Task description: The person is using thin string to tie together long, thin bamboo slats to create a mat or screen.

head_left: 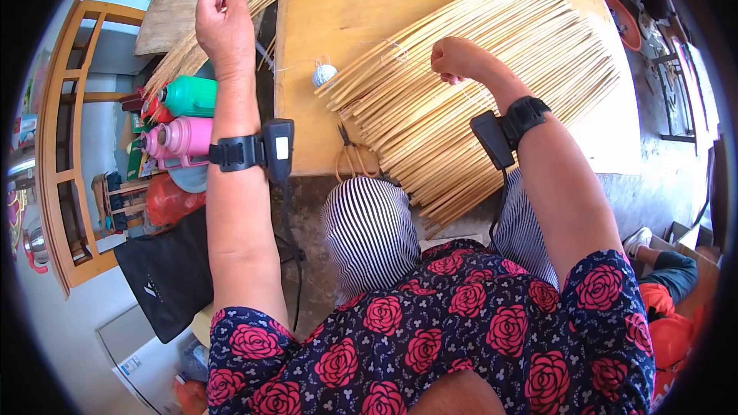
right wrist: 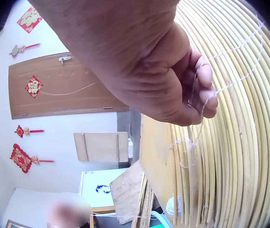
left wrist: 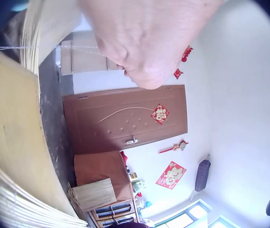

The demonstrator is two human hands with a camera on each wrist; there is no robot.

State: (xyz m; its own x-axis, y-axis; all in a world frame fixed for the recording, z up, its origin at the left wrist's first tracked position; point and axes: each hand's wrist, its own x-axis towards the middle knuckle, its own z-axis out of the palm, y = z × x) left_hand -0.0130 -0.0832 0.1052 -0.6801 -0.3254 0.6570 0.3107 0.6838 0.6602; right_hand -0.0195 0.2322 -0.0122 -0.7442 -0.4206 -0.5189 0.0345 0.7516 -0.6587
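The left hand (head_left: 227,31) is raised at the table's far left, fingers curled; in the left wrist view, white string (left wrist: 78,48) runs from the left hand (left wrist: 149,42). The right hand (head_left: 461,60) is above a mat of thin pale sticks (head_left: 492,69). Seen from the right wrist, the right hand (right wrist: 173,80) has curled fingers gripping a loop of white string (right wrist: 235,85), with a small tangle near the stick ends. A ball of string (head_left: 324,74) sits left of the mat. Scissors (head_left: 355,160) lie at the table's near edge.
The mat spreads across a yellow wooden table (head_left: 323,15). More loose stalks (head_left: 181,54) lie past its left side. Green (head_left: 190,97) and pink (head_left: 188,137) flasks stand beside the left forearm. A black bag (head_left: 169,277) is lower left, and another person's leg (head_left: 670,273) shows at right.
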